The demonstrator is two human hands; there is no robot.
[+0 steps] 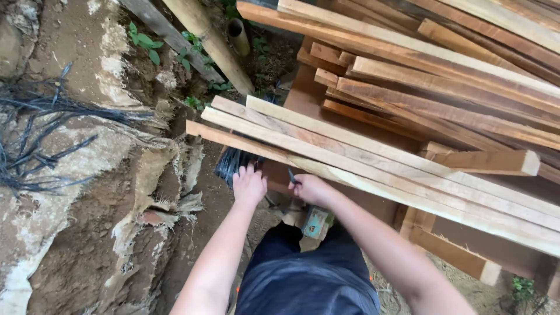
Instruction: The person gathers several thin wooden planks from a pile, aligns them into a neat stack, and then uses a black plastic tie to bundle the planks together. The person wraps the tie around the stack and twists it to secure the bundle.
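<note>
Looking down past our dark trousers (309,280), we see a small teal and tan box (318,223) lying low on the ground, just below our right hand (312,189) and close against our knees. Its printed face is partly hidden, and we cannot make out more than its colours.

Our left hand (249,185) reaches forward with fingers spread, its grip apart, touching a dark coil of wire (232,163) that lies tucked under the nearest pale planks (373,160). Our right hand, just beside it, has its grip clamped on a small dark tool (292,176), whose tip points up toward the underside of the same planks. The coil sits left of the tool, near but apart from it.

More timber (443,76) is stacked behind. To the left rises a bank of bare earth (87,221) with loose black wires (41,140) lying on it.
</note>
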